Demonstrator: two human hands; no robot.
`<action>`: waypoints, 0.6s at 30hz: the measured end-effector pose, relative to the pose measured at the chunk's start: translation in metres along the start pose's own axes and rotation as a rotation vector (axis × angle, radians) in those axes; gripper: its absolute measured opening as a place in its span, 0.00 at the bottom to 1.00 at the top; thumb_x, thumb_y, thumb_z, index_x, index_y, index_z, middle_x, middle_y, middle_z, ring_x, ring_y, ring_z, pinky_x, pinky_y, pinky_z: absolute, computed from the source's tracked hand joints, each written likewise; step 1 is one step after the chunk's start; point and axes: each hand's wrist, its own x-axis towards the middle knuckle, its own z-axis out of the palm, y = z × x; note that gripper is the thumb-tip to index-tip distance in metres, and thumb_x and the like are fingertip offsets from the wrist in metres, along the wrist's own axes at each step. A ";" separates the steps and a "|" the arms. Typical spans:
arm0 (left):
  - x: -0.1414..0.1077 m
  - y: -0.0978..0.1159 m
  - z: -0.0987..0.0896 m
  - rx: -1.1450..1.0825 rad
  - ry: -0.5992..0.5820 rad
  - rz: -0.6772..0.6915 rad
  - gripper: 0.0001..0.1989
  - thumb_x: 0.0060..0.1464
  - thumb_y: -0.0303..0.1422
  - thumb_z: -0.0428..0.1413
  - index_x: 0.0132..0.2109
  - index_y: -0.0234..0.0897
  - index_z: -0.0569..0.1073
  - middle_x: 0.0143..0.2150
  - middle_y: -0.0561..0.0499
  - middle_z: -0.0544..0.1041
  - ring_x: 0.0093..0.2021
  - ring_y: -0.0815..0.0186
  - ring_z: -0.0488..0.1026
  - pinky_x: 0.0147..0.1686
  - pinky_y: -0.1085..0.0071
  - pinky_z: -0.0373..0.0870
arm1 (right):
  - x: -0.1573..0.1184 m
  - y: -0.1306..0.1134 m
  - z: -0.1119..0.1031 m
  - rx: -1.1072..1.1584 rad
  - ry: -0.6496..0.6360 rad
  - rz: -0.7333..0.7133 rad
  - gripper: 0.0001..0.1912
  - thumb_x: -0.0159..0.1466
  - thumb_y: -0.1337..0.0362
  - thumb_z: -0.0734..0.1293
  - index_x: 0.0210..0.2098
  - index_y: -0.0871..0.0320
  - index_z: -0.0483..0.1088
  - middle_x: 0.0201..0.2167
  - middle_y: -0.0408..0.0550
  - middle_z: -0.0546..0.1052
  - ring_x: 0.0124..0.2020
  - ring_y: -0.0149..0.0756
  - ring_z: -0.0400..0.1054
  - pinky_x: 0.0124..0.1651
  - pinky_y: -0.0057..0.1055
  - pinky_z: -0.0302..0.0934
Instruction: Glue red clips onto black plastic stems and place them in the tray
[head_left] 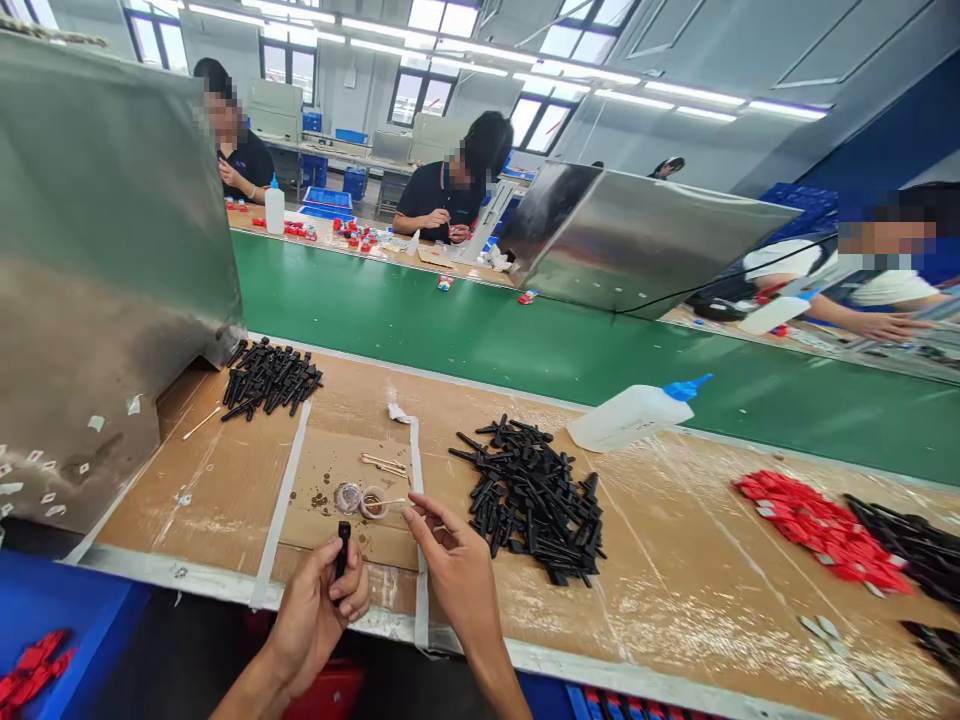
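Note:
My left hand (315, 610) is closed around a small black plastic piece (343, 548), held upright near the front edge of the bench. Between the thumb and fingers of my right hand (459, 565) is a thin cotton swab (393, 501). Its far end reaches over a small round pot (373, 508); I cannot tell whether it touches the contents. Beside the pot sits a second round piece (347, 498), silvery and perhaps a lid. Brown spots mark the cardboard (315, 455) around them. Just behind lie several more swabs (384, 465).
Black pieces form a pile (536, 505) right of my hands and another (271, 380) at left. A white bottle (630, 416) lies tilted. Red parts (821, 530) are farther right. A metal panel (112, 260) stands left; beyond runs a green belt (375, 305), with people working across it.

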 end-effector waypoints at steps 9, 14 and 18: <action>0.000 0.003 -0.001 -0.040 -0.040 -0.047 0.14 0.63 0.38 0.49 0.32 0.34 0.68 0.20 0.60 0.51 0.21 0.73 0.48 0.26 0.72 0.47 | 0.003 -0.017 0.017 -0.063 -0.078 -0.186 0.09 0.63 0.56 0.69 0.39 0.52 0.78 0.37 0.45 0.80 0.32 0.34 0.70 0.36 0.30 0.64; -0.001 0.003 -0.002 -0.019 -0.045 -0.049 0.14 0.64 0.39 0.48 0.34 0.34 0.68 0.20 0.60 0.51 0.21 0.73 0.48 0.26 0.72 0.46 | 0.003 -0.018 0.018 -0.131 -0.073 -0.303 0.08 0.65 0.59 0.67 0.40 0.52 0.78 0.39 0.46 0.80 0.39 0.37 0.73 0.41 0.31 0.65; -0.001 0.003 -0.002 -0.015 -0.036 -0.058 0.14 0.63 0.40 0.49 0.35 0.34 0.68 0.19 0.60 0.51 0.20 0.73 0.48 0.25 0.72 0.46 | 0.002 -0.009 0.010 -0.190 0.050 -0.296 0.09 0.66 0.58 0.67 0.42 0.53 0.77 0.40 0.47 0.81 0.39 0.38 0.75 0.45 0.34 0.66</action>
